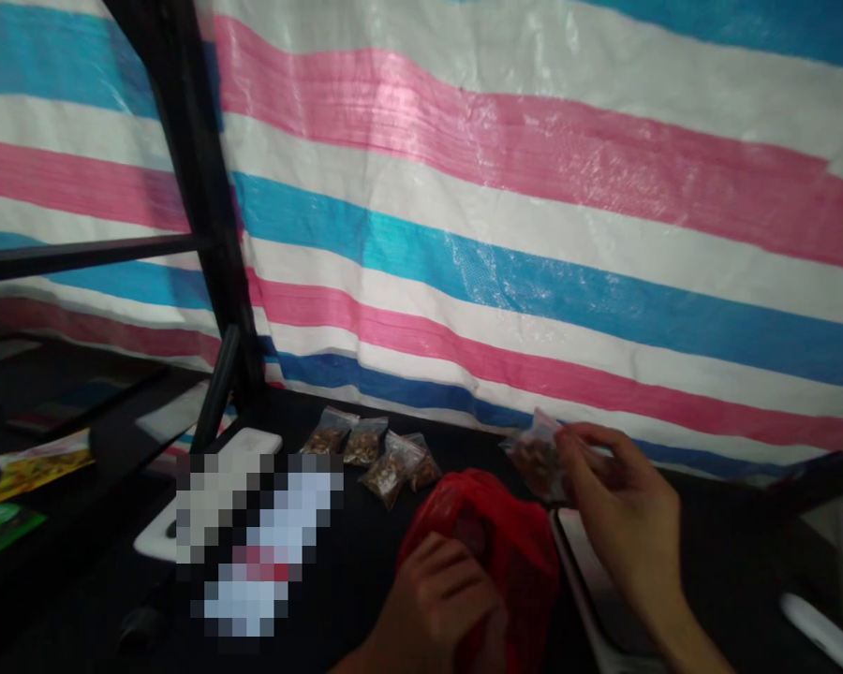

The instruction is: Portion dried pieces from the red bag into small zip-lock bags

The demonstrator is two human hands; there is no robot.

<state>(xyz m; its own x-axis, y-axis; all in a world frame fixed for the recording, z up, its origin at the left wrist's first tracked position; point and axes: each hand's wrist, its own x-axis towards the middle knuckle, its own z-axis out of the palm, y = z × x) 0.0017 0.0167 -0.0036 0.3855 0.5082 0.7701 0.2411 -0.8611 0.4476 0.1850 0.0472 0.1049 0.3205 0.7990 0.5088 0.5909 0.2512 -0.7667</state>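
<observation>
Red plastic bag (pixel 510 552) gripped in our left hand (pixel 432 608) at six o'clock; our right hand (pixel 625 496) pinches a clear packet (pixel 538 459) of brown pieces at two, four similar packets (pixel 391 471) at twelve.

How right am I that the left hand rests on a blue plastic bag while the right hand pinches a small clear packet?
Not quite: the head view shows the bag is red, not blue. The left hand rests on the red plastic bag while the right hand pinches the small clear packet.
</observation>
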